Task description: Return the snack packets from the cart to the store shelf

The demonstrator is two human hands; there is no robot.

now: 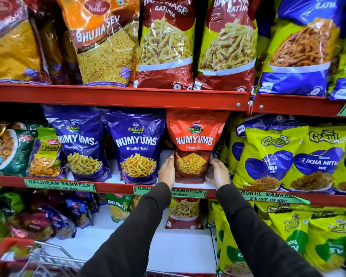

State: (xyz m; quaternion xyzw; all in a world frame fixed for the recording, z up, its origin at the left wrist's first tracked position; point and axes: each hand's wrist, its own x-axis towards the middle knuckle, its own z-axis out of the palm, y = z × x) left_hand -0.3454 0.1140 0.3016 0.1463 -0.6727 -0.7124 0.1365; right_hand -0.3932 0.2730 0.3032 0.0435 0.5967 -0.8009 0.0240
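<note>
A red Numyums Bhujia Sev packet stands upright on the middle shelf, its base on the white shelf board. My left hand presses against its lower left side and my right hand against its lower right side, so both hands grip it. Two purple Numyums Bhatha Kani packets stand just to its left. The wire cart with a red handle shows at the bottom left; its contents are hidden.
Yellow-green Gokul packets crowd the right of the red packet. Large Bhujia Sev and Gathiya bags fill the upper shelf above a red rail. The lower shelf holds more packets at left and right, with bare white board between.
</note>
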